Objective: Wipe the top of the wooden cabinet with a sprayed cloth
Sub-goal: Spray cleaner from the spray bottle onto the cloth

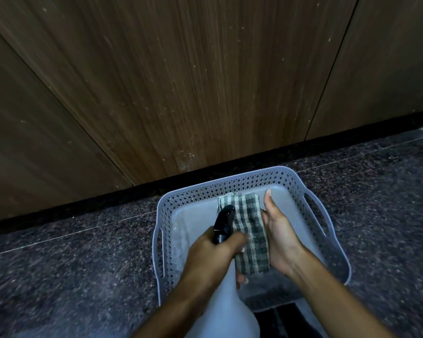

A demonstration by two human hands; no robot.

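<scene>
Checked cloth (250, 230) lies folded in your right hand (281, 240), lower centre of the frame, above the grey perforated basket (230, 189).
Your right fingers curl under the cloth, thumb straight. Your left hand (213, 254) grips the neck of the spray bottle (220, 311), its black head just beside the cloth. Wooden cabinet (181, 81) doors fill the upper frame.

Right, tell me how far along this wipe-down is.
Done: cloth and spray bottle are picked up, above the basket. In hand: the left hand grips the bottle, nozzle at the cloth held in the right hand. Left: all the wiping; the cloth is clear of the wooden cabinet.
</scene>
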